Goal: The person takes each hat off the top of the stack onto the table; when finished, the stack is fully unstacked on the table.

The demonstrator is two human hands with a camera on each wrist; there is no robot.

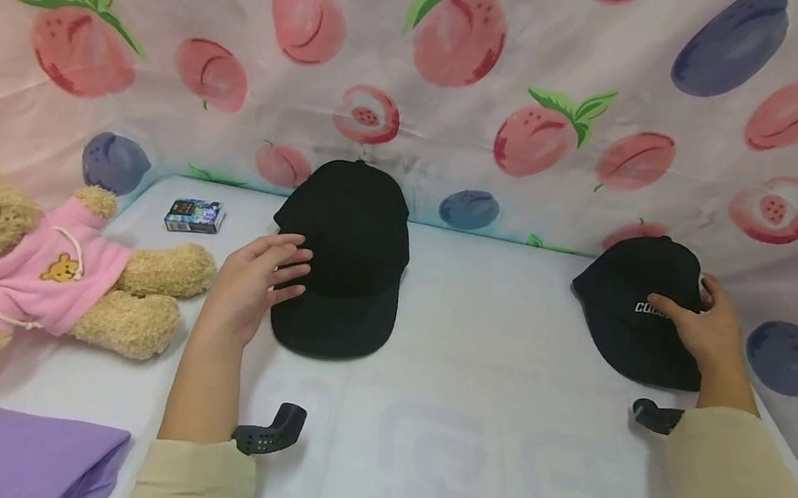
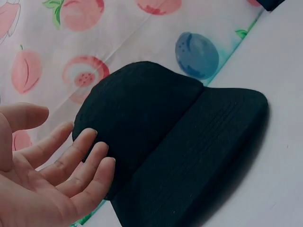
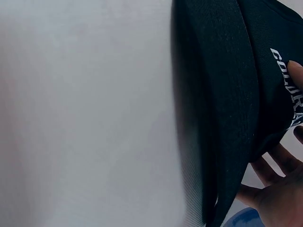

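A plain black baseball cap [image 1: 349, 226] sits at the back middle of the white table, its brim toward me. My left hand [image 1: 254, 285] is at its left side with fingers loosely extended and the thumb apart; in the left wrist view the fingertips [image 2: 106, 163] overlap the crown, and I cannot tell whether they touch. Further right is a second black cap [image 1: 636, 289] with white lettering across its front. My right hand [image 1: 714, 328] grips this cap's right side, thumb over the lettering and fingers partly hidden behind. The right wrist view shows its brim [image 3: 222, 94] close up.
On the left lies a teddy bear [image 1: 52, 262] in a pink hoodie. A small patterned box [image 1: 195, 216] stands behind its legs. Folded purple cloth [image 1: 2, 449] occupies the front left corner. A fruit-print curtain [image 1: 451, 138] hangs along the table's [image 1: 471, 334] back edge.
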